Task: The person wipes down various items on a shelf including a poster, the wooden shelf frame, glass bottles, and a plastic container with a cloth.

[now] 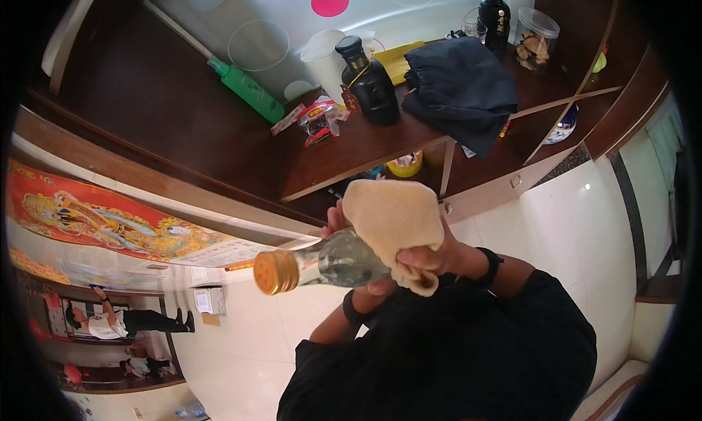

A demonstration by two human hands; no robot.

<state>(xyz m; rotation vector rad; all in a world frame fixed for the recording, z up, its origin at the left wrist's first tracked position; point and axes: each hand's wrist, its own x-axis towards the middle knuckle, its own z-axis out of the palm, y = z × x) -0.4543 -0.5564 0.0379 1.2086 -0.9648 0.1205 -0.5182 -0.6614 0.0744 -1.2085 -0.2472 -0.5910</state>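
A clear glass bottle (345,259) with a ribbed gold cap (277,272) lies tilted sideways in front of my chest, its cap towards the left. My left hand (378,289) grips it from beneath, with fingertips showing on the far side. A beige cloth (392,212) covers the bottle's base end and part of its body. Bunched folds of that cloth are held in my right hand (436,254), pressed against the glass. The covered end of the bottle is hidden.
Ahead stands a dark wood shelf unit (351,147) holding a black bottle (373,86), a green spray bottle (247,92), plastic wrappers (318,119), a dark folded cloth (463,86) and a clear jar (535,40). A person (112,322) stands at the left, seen in a mirrored surface or beyond.
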